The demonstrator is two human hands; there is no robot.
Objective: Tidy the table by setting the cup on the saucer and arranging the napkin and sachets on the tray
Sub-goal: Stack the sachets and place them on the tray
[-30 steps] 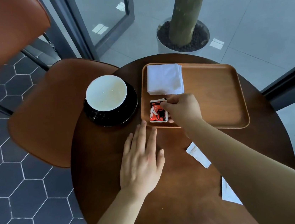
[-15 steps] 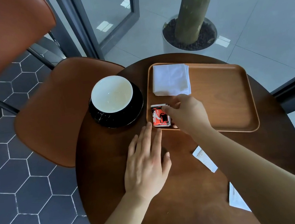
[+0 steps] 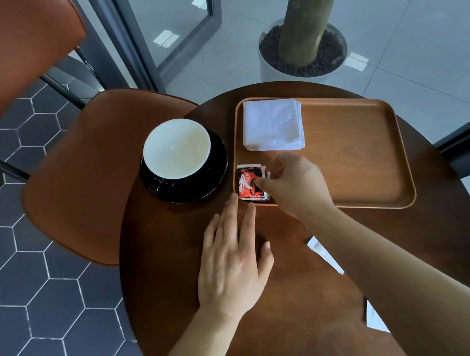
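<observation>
Right hand pinches the red sachet at the tray's near-left corner. Left hand lies flat, empty, on the desk. White sachets lie nearer the right arm.

Café: round table, tray, chairs.

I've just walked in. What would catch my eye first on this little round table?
Probably the red sachet in the near left corner of the wooden tray, with the right hand on it. Behind it lies a folded white napkin; left of the tray, a white-lined cup sits on a black saucer.
</observation>
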